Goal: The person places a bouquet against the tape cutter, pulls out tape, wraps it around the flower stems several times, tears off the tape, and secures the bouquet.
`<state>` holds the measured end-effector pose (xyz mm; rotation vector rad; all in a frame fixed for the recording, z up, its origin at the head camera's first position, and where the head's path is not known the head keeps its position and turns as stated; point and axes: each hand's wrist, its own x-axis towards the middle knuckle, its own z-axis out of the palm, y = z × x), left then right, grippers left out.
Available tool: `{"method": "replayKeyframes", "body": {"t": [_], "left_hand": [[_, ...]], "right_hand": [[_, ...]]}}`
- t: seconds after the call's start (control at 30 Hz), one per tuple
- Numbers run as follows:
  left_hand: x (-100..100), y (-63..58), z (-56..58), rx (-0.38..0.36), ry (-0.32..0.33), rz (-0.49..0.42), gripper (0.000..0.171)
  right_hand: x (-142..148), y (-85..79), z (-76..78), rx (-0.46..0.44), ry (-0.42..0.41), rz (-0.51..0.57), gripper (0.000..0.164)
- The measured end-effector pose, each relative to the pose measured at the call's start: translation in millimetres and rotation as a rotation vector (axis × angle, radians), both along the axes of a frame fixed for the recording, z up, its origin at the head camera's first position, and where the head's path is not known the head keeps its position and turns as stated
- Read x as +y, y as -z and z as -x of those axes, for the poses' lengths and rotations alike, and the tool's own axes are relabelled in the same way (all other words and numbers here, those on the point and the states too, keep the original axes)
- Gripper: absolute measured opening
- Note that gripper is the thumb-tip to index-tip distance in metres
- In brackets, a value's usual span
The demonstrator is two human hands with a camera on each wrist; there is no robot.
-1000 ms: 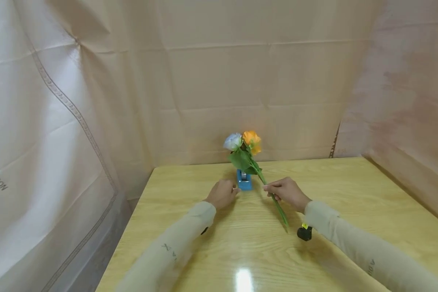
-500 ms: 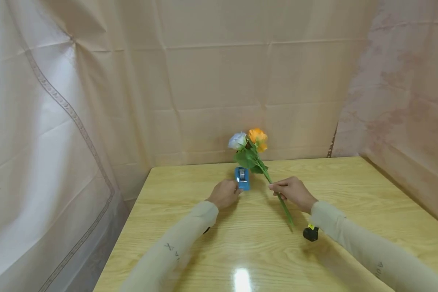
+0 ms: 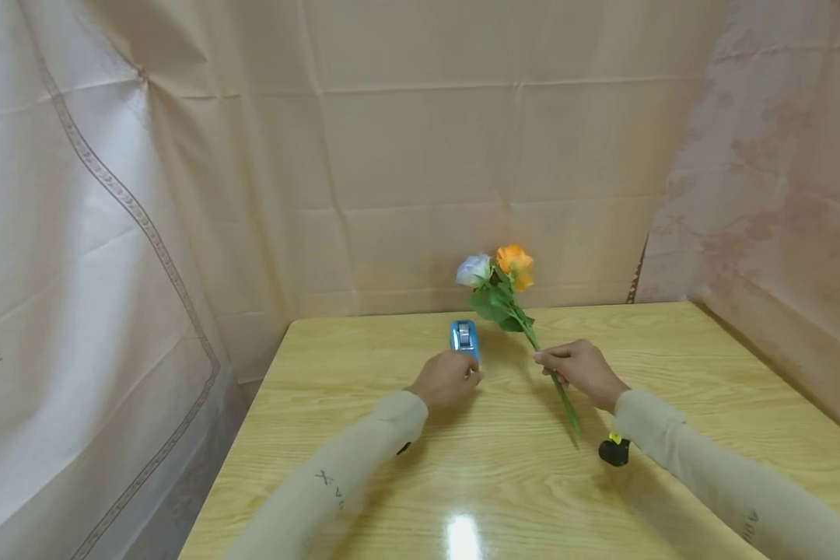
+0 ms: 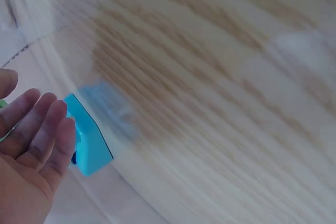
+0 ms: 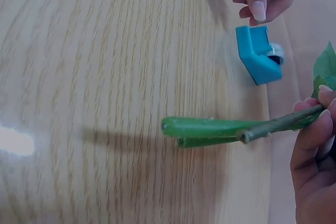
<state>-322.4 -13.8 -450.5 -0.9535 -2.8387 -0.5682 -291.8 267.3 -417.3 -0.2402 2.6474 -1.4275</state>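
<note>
My right hand [image 3: 579, 372] pinches a small bunch of flowers by the stems. A pale blue bloom [image 3: 474, 270] and an orange bloom [image 3: 515, 267] lean to the upper left, above green leaves [image 3: 491, 302]. In the right wrist view, two green stems [image 5: 210, 127] and a brownish stem [image 5: 273, 125] stick out past the right fingers, over the table. A blue tape dispenser [image 3: 465, 336] with a clear roll stands near the back edge. My left hand [image 3: 446, 378] hovers at its near end, fingers [image 4: 37, 124] loosely bent and the thumb apart, with nothing visible between them.
The wooden table [image 3: 504, 482] ends at a back edge close behind the dispenser. Beige cloth [image 3: 406, 155] hangs behind the table and along both sides. Below the right cuff shows a black wrist camera [image 3: 614, 451].
My right hand has carried the flowers to the right. The left hand has also shifted right and a little nearer, across the near end of the tape dispenser.
</note>
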Motion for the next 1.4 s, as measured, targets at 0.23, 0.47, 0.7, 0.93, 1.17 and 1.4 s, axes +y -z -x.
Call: {"method": "replayKeyframes", "body": {"t": [0.23, 0.47, 0.7, 0.93, 1.17, 1.4], "left_hand": [[10, -3.9, -8.5, 0.004, 0.031, 0.018, 0.025], [20, -3.5, -17.2, 0.012, 0.06, 0.051, 0.027], [25, -2.8, -20.6, 0.066, 0.107, 0.051, 0.027], [31, -1.9, -25.3, 0.058, 0.137, 0.051, 0.027], [38, -5.6, -31.0, 0.062, 0.167, 0.039, 0.028], [47, -6.8, -36.5, 0.063, 0.211, 0.055, 0.03]], "right_hand": [[11, 2.0, -3.7, 0.007, 0.028, -0.03, 0.053], [18, 3.9, -6.5, 0.016, 0.051, -0.079, 0.056], [24, 4.9, -8.5, 0.006, 0.071, -0.096, 0.056], [34, 6.6, -11.3, 0.007, 0.089, -0.091, 0.055], [45, 5.9, -13.7, 0.015, 0.104, -0.108, 0.057], [56, 7.1, -16.7, 0.012, 0.116, -0.084, 0.057]]}}
